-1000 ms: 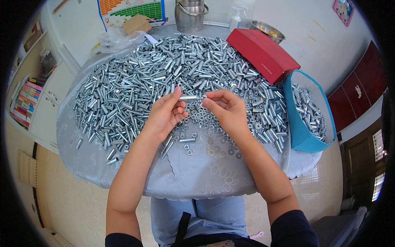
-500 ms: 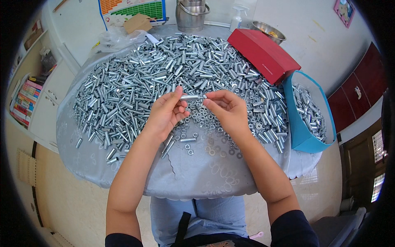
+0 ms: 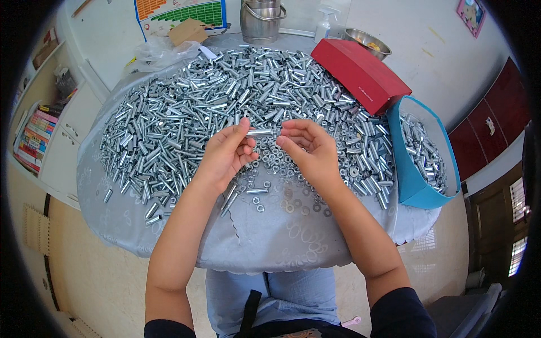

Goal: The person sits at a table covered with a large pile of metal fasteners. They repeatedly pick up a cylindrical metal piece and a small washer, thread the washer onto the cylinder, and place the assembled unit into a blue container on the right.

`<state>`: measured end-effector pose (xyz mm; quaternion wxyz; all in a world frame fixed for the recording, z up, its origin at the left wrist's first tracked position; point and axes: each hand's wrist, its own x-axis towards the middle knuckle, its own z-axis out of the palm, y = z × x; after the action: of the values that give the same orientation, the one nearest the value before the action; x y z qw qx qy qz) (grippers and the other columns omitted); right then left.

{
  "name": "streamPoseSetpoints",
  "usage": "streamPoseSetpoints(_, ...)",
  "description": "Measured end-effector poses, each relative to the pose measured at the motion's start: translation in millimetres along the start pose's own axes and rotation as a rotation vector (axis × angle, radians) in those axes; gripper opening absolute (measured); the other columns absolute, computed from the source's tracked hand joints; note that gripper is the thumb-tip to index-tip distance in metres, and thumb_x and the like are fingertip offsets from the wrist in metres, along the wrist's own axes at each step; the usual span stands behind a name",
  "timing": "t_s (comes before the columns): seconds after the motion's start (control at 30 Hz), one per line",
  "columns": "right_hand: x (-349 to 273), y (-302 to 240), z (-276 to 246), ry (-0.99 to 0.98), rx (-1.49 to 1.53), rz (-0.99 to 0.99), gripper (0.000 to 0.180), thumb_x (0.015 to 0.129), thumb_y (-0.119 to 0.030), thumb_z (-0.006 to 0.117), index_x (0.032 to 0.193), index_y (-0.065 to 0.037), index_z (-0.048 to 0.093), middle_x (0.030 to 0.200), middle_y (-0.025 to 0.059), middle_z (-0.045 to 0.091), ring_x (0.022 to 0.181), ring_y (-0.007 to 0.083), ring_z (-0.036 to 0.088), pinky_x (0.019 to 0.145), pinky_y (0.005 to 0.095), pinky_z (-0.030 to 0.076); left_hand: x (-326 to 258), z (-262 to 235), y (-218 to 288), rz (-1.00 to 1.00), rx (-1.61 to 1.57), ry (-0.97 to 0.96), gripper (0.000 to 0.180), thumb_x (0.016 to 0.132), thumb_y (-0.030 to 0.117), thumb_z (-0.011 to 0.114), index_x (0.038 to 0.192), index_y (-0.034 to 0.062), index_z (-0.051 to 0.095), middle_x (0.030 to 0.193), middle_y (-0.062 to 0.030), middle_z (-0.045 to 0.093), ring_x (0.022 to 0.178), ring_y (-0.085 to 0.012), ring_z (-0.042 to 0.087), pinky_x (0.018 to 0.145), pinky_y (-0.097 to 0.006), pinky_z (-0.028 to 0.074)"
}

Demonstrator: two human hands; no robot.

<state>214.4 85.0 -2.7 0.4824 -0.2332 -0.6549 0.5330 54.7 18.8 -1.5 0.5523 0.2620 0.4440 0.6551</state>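
Observation:
A shiny sleeve anchor (image 3: 260, 133) lies level between my hands above the heap. My left hand (image 3: 226, 152) pinches its left end with thumb and forefinger, the other fingers curled below. The thumb and fingertips of my right hand (image 3: 310, 149) close around its right end, where a nut or washer seems to sit; the fingers partly hide it. Beneath my hands are loose nuts and washers (image 3: 274, 160). A big heap of metal sleeves and bolts (image 3: 186, 107) covers most of the table. Near my left wrist lie a few loose sleeves (image 3: 229, 203).
A blue fabric bin (image 3: 420, 188) full of metal parts stands at the right, beside a red box (image 3: 363, 73). At the back are a steel pot (image 3: 260, 25), a spray bottle (image 3: 323, 25), a steel bowl (image 3: 383, 48) and a plastic bag (image 3: 160, 53). A grey cloth (image 3: 248, 248) covers the table.
The fingers of my right hand have shifted slightly at the right end of the sleeve anchor. My left hand keeps nearly the same hold and place.

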Motion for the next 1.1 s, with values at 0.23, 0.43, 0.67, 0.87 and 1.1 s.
streamPoseSetpoints(0.23, 0.9, 5.9, -3.5, -0.068, -0.078, 0.011, 0.022, 0.078, -0.007, 0.064, 0.098, 0.002, 0.060, 0.088, 0.0092, 0.064, 0.081, 0.0137, 0.061, 0.073, 0.0254, 0.047, -0.1, -0.2, -0.1, 0.007, 0.012, 0.004, 0.028, 0.085, 0.035, 0.057, 0.076, 0.0082, 0.053, 0.065, -0.0001, 0.055, 0.055, -0.0089, 0.054, 0.054, -0.020, 0.048)
streamPoseSetpoints(0.43, 1.1, 5.8, -4.6, -0.087, -0.076, 0.074, 0.022, 0.080, -0.011, 0.063, 0.097, 0.002, 0.060, 0.086, 0.0087, 0.064, 0.079, 0.0127, 0.059, 0.071, 0.0247, 0.046, -0.1, -0.9, 0.3, 0.002, 0.005, 0.006, 0.028, 0.085, 0.035, 0.058, 0.077, 0.0079, 0.053, 0.065, -0.0002, 0.055, 0.055, -0.0094, 0.055, 0.054, -0.021, 0.048)
streamPoseSetpoints(0.67, 0.4, 7.0, -3.1, -0.085, 0.015, 0.123, 0.019, 0.084, -0.015, 0.060, 0.092, 0.003, 0.059, 0.077, 0.0056, 0.060, 0.069, 0.0088, 0.057, 0.062, 0.0212, 0.045, 0.1, -1.3, 0.1, 0.007, 0.028, -0.021, 0.029, 0.085, 0.035, 0.057, 0.079, 0.0071, 0.054, 0.066, -0.0008, 0.055, 0.055, -0.0099, 0.055, 0.054, -0.021, 0.048)
streamPoseSetpoints(0.87, 0.2, 2.1, -1.6, -0.119, 0.057, 0.149, 0.018, 0.087, -0.017, 0.055, 0.086, 0.001, 0.056, 0.069, 0.0028, 0.056, 0.065, 0.0079, 0.055, 0.059, 0.0204, 0.043, -1.3, -0.2, 0.8, 0.000, 0.047, -0.050, 0.030, 0.086, 0.035, 0.056, 0.079, 0.0057, 0.055, 0.066, -0.0010, 0.055, 0.055, -0.0088, 0.054, 0.055, -0.022, 0.049)
streamPoseSetpoints(1.1, 0.5, 6.2, -4.7, -0.162, -0.040, 0.167, 0.030, 0.091, -0.025, 0.048, 0.075, -0.001, 0.053, 0.063, 0.0032, 0.053, 0.057, 0.0080, 0.052, 0.052, 0.0220, 0.041, -4.1, 4.7, 1.2, -0.012, 0.080, -0.042, 0.028, 0.088, 0.031, 0.053, 0.082, 0.0043, 0.057, 0.063, -0.0001, 0.054, 0.051, -0.0065, 0.051, 0.054, -0.022, 0.049)
